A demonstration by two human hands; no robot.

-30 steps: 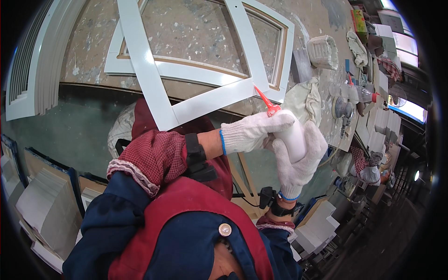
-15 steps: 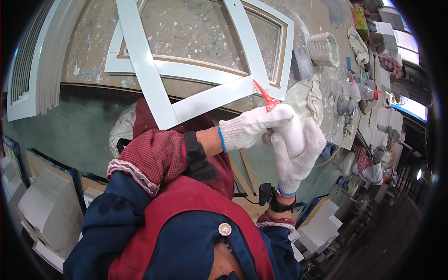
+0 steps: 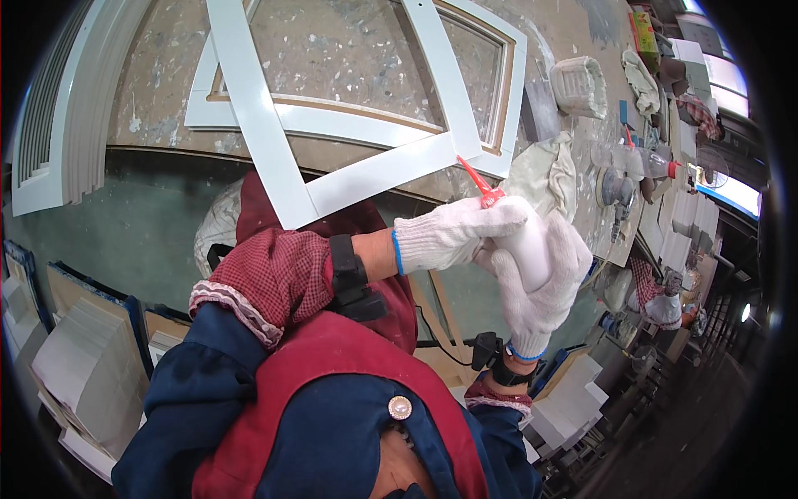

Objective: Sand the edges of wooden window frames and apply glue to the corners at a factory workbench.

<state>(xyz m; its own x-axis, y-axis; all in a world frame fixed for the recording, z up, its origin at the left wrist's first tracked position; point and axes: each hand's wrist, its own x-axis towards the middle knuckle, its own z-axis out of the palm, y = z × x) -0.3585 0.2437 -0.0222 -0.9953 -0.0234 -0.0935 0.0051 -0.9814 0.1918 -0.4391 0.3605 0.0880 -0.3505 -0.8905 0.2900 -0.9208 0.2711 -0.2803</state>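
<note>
Both white knit gloves close around a white squeeze bottle (image 3: pixel 525 251) with a red pointed nozzle (image 3: pixel 477 180). My left hand (image 3: pixel 467 229) grips its upper end just below the nozzle, the thumb along its side. My right hand (image 3: pixel 544 279) wraps the body from the right. The nozzle points up and left, its tip at the near right corner of a white frame (image 3: pixel 378 176); whether it touches cannot be told. That frame lies tilted across a second white frame (image 3: pixel 349 125), overhanging the table's near edge.
The paint-spotted table (image 3: pixel 332 54) carries a pale cloth (image 3: pixel 542 179), a whitish plastic container (image 3: pixel 578 87) and a clear bottle with a red cap (image 3: pixel 636 158). Stacked white frames (image 3: pixel 79 125) stand at the left. Panel stacks (image 3: pixel 83 358) sit low at the left.
Both hands and the bottle have shifted slightly right and down. The nozzle tip has drawn back from over the frame's corner to its near edge. The frames have barely moved.
</note>
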